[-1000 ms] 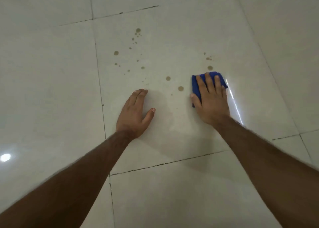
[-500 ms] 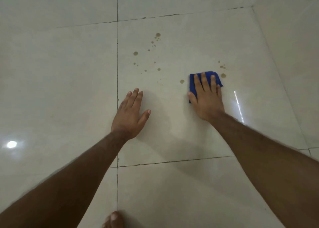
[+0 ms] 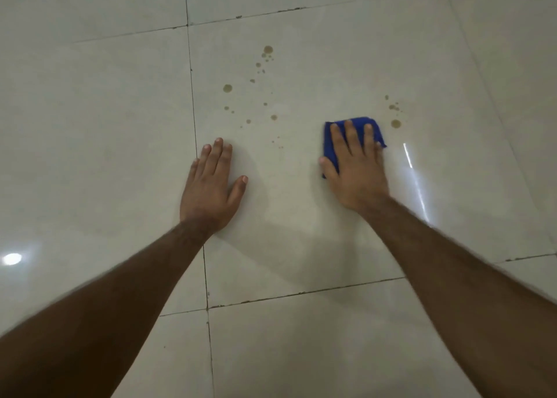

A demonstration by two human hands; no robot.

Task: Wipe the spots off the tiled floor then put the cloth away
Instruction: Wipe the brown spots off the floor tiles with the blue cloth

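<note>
Right hand (image 3: 357, 168) flat on blue cloth (image 3: 331, 147), spots (image 3: 395, 123) just beside.

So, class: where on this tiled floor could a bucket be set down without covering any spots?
Free: the tile left of the left hand and the tiles nearest the person. Crowded: spots beyond both hands, and more beside the blue cloth under the right hand.

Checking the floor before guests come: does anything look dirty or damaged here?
Yes. Brown spots are scattered across the tile beyond both hands, with a few more beside the blue cloth under the right hand. The grout lines look dark and chipped in places.
</note>
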